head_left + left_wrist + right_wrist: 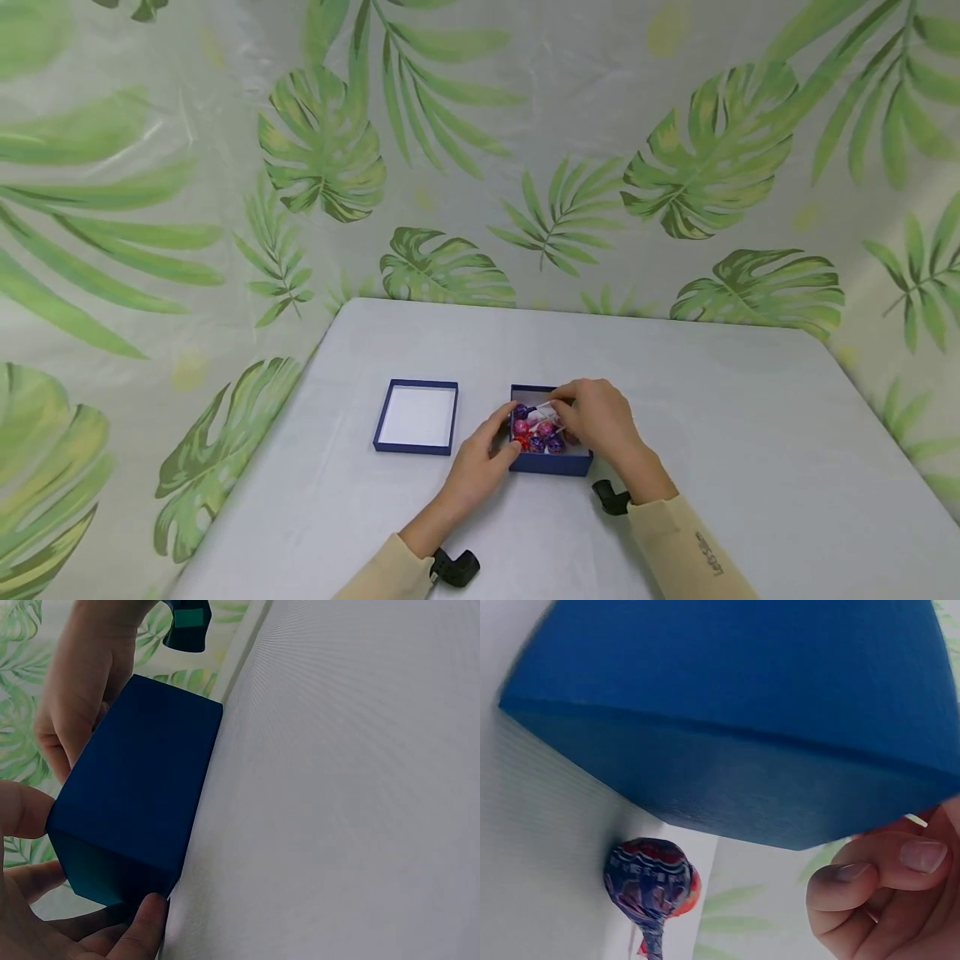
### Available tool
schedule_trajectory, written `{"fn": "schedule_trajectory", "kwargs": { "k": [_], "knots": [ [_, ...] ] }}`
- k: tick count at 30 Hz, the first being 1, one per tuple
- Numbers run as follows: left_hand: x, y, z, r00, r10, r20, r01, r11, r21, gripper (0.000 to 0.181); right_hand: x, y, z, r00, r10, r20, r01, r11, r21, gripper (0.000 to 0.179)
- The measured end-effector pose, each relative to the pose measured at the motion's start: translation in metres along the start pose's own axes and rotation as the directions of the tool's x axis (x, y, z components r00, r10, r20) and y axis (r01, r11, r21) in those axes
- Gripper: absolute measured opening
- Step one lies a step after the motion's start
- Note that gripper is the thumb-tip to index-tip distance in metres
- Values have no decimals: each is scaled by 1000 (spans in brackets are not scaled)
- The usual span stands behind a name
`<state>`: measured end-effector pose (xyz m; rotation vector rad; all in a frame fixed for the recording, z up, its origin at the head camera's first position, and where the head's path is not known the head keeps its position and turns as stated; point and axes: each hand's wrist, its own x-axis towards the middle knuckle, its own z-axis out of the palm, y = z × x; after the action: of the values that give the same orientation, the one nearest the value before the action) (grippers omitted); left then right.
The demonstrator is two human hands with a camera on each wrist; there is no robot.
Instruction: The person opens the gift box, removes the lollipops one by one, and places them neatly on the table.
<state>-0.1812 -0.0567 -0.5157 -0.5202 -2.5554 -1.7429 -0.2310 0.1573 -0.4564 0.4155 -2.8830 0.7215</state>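
Observation:
A dark blue open box (551, 463) sits on the table, filled with several wrapped lollipops (537, 428) in purple, pink and red. My left hand (480, 460) holds the box by its left side, thumb at the near corner and fingers along the wall. In the left wrist view the fingertips (150, 911) reach down to the box's lower corner. My right hand (596, 415) is over the box's right side, pinching a white lollipop stick (545, 404) between thumb and forefinger. In the right wrist view its other fingers (885, 870) curl beside the box wall (727, 780).
Left of the box lies a shallow blue-edged lid (416, 417), white inside facing up. A purple-wrapped lollipop (649, 881), with a red one behind it, lies by the box in the right wrist view. Leaf-patterned sheeting (555, 125) hangs behind the white table (712, 400).

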Motion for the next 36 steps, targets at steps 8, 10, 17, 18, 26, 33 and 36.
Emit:
{"fn": "schedule_trajectory", "kwargs": {
  "k": [8,10,17,18,26,33,36],
  "knots": [
    [0,3,1,1000,6,-9,-6,1000,20,58,-3,0,-11,998,-9,-62,10,1000,23,12],
    [1,3,2,1000,9,-10,-9,1000,20,58,-4,0,-14,998,-13,-68,14,1000,16,12],
    [0,4,2,1000,10,-11,-10,999,37,58,-8,2,-25,997,-14,-78,15,1000,17,13],
    [0,5,2,1000,9,-13,-9,999,42,58,-8,3,-27,996,-20,-85,21,1000,18,13],
    [-1,5,2,1000,-21,-18,21,999,43,60,-12,6,-45,992,-32,-126,37,999,36,14],
    [0,6,1,1000,-20,-6,21,999,44,60,-22,11,-59,991,4,-130,2,999,48,19],
    [0,5,2,1000,-19,-5,20,999,42,60,-25,15,-64,990,13,-142,-6,999,49,19]
  ]
}}
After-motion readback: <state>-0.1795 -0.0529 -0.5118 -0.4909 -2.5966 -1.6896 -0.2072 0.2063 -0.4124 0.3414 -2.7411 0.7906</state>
